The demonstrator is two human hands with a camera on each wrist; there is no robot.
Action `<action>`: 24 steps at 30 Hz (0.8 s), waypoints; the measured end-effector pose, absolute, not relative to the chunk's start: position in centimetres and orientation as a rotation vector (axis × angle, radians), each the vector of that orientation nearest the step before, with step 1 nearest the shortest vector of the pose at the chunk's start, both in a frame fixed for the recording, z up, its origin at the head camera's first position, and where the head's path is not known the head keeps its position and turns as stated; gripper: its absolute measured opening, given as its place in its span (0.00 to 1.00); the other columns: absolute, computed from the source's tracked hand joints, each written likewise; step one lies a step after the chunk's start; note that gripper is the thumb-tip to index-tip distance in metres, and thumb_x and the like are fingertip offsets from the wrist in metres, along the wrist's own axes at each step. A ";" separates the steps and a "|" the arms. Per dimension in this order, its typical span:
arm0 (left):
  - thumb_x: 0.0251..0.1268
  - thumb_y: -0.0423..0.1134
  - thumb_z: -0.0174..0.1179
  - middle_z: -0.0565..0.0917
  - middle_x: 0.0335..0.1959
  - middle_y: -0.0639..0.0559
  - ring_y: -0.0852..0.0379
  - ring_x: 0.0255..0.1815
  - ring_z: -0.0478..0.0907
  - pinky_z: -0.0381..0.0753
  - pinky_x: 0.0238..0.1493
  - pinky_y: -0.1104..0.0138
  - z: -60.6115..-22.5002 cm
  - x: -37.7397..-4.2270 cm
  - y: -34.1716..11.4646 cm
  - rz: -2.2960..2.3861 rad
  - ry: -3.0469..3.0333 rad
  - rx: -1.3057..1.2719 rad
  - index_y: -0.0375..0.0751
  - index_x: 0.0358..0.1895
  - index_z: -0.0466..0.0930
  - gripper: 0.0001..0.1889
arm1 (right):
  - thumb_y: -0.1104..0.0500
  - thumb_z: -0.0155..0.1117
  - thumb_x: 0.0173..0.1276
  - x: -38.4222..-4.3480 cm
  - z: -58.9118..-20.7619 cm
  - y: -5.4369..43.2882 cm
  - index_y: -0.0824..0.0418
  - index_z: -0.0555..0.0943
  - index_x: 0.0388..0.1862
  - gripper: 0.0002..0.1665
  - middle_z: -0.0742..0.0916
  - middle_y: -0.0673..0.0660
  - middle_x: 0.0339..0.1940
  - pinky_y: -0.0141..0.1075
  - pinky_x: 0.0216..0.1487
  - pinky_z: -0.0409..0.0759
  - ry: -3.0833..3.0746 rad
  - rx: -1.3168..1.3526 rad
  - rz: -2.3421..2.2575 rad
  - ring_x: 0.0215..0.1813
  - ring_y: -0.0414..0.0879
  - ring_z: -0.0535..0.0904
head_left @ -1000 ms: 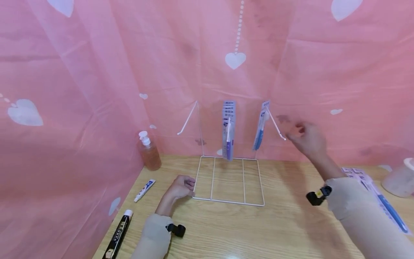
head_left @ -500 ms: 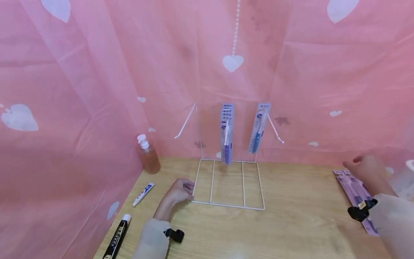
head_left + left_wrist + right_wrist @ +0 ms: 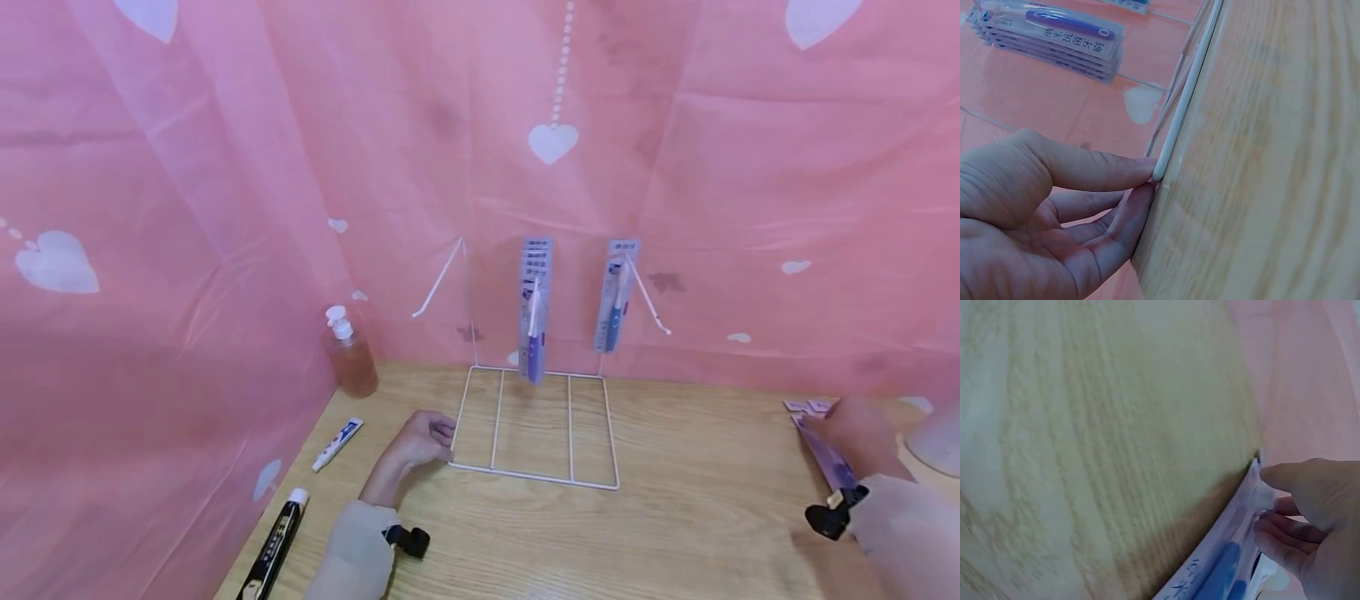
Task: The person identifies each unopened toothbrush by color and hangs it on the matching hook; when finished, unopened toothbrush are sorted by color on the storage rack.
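Observation:
A white wire rack (image 3: 533, 476) stands on the wooden table, with three hooks rising behind its base. My left hand (image 3: 422, 437) holds its front left corner; the left wrist view shows thumb and finger pinching the wire (image 3: 1175, 128). Several packaged toothbrushes (image 3: 525, 350) hang in a row on the middle hook, and one blue packaged toothbrush (image 3: 604, 321) hangs on the right hook. Nothing hangs on the left hook (image 3: 437, 277). At the far right my right hand (image 3: 862, 437) pinches the upper end of a packaged toothbrush (image 3: 1213, 565) among others lying there, partly hidden by the hand.
A pump bottle (image 3: 352, 367) of orange liquid stands at the table's back left. Before it lie a small white toothpaste tube (image 3: 337, 445) and a black tube (image 3: 273, 543). A pale container (image 3: 937, 442) stands at the right edge. A pink curtain (image 3: 750, 208) closes off the back.
My right hand has left the right hook and moved right and down to the packaged toothbrushes on the table. The pack on that hook has turned to face forward. The left hand stays put.

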State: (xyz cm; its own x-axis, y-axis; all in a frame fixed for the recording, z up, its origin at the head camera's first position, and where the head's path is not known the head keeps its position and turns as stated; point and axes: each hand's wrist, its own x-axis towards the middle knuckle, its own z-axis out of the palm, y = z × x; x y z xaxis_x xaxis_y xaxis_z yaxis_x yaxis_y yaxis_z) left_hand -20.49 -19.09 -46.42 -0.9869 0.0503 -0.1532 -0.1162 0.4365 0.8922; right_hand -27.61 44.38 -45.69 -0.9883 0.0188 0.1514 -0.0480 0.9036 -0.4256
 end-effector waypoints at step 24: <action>0.37 0.15 0.71 0.79 0.36 0.43 0.52 0.37 0.78 0.82 0.42 0.64 -46.8 -20.6 -19.2 1.615 2.542 0.004 0.23 0.48 0.79 0.26 | 0.54 0.53 0.68 -27.8 -42.0 42.1 0.58 0.67 0.10 0.25 0.71 0.49 0.09 0.39 0.15 0.63 -2.890 0.037 0.532 0.14 0.47 0.68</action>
State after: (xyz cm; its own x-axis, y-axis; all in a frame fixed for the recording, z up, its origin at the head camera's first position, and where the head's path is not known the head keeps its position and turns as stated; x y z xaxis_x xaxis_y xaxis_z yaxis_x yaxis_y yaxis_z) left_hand -20.57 -19.23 -46.75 -0.9915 0.0718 -0.1084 -0.0676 0.4275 0.9015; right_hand -27.81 42.06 -42.00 -0.9791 0.0118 0.2030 -0.0612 0.9349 -0.3496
